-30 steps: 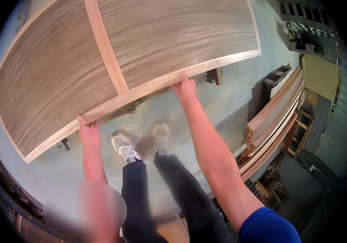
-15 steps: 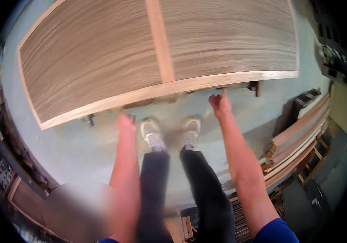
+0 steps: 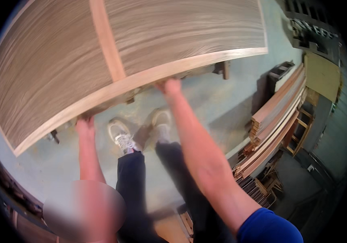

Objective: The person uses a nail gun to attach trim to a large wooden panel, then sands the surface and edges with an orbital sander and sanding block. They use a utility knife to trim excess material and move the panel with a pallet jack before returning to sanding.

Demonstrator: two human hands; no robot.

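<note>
A large framed wooden panel (image 3: 173, 34), dark-grained with a pale border and crossbar, spans the upper part of the view. Its near rail runs slantwise in front of me. At the left part of that rail, my left hand (image 3: 85, 125) is closed at the underside, its fingertips hidden beneath the wood. Farther right, past the crossbar, my right hand (image 3: 171, 86) is closed at the same rail, with its fingers also tucked below and partly hidden. Both arms stretch forward.
Brown supports (image 3: 225, 69) show beneath the panel. My shoes (image 3: 121, 135) stand on the pale floor close to its near edge. Stacked boards (image 3: 276, 107) lie on the right, near a yellowish panel (image 3: 322, 75). More wooden pieces (image 3: 185, 222) are behind my legs.
Both hands have come up to the panel's near rail and closed under it. In the picture, the panel and the hands have shifted left as the view turned; my feet have shifted too.
</note>
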